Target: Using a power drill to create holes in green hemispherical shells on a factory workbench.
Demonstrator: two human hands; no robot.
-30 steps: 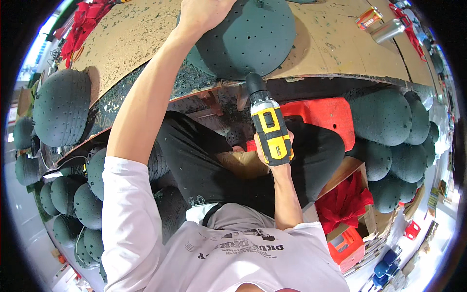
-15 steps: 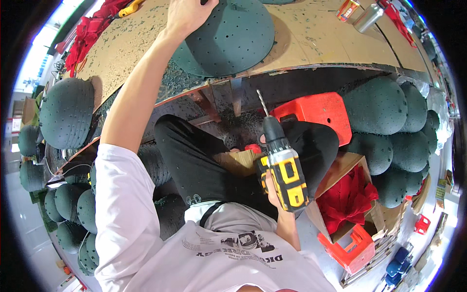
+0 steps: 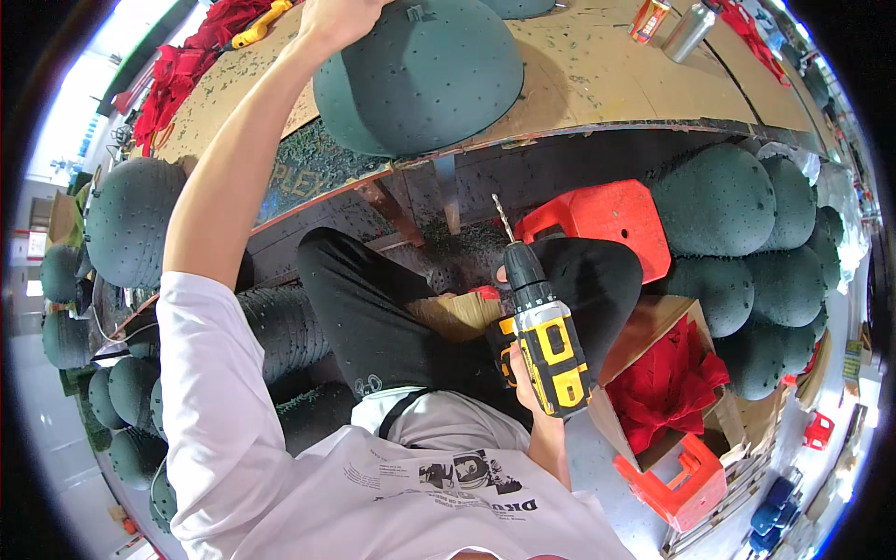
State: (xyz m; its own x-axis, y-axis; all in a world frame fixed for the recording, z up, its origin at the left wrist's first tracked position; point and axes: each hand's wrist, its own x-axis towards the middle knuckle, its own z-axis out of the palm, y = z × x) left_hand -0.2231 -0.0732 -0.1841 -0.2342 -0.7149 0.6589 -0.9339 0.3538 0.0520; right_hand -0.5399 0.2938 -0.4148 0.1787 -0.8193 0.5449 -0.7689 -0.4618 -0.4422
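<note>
The right hand (image 3: 519,371) is closed around the grip of a yellow-black drill (image 3: 546,341), held over the lap, bit up toward the table edge (image 3: 560,126). A red stool (image 3: 597,213) stands beside. Farther, the stretched left hand (image 3: 336,17) rests on the dark green foam dome (image 3: 420,75); its fingers are cut off.

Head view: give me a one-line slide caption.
Left hand rests on a dark green dimpled foam dome on the speckled workbench; right hand holds a yellow-and-black cordless drill below it.
</note>
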